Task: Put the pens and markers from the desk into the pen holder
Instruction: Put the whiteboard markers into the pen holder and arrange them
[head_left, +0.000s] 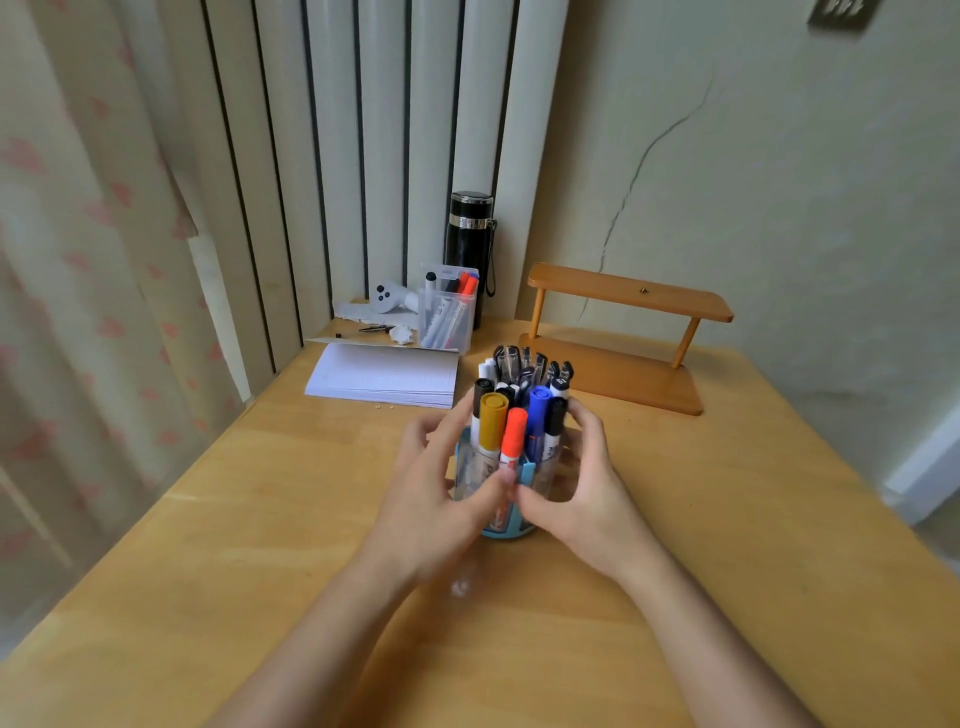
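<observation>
Where the pale wooden surface (260, 519) runs back to meet the wall and the white ribbed panels, a small cluster of clutter sits in the far corner, while the near part holds only the two forearms and what they frame. A low wooden two-tier rack (618, 338) stands at the back right, close to the cracked wall. Left of it lies an open white notebook (384, 376), and behind that a tall black flask (469, 244) stands upright against the panels. Just in front of the flask is a clear plastic box (449, 317) with a few markers leaning inside, and a white game controller (388, 297) rests beside it on some crumpled paper.

Near the middle of the surface stands the pen holder (506, 527), a clear cup with a light blue frame and base, upright and crowded with pens and markers. The left hand (431, 499) and the right hand (587, 499) are wrapped around it from either side, fingers curled against its wall and thumbs meeting at the front, so both are clamped on the holder. Sticking up above the rim are a yellow-capped marker (492, 420), an orange-capped marker (514, 431) right at the front by the thumbs, a blue-capped marker (537, 408) and several black-capped pens (519, 364) packed at the back.
</observation>
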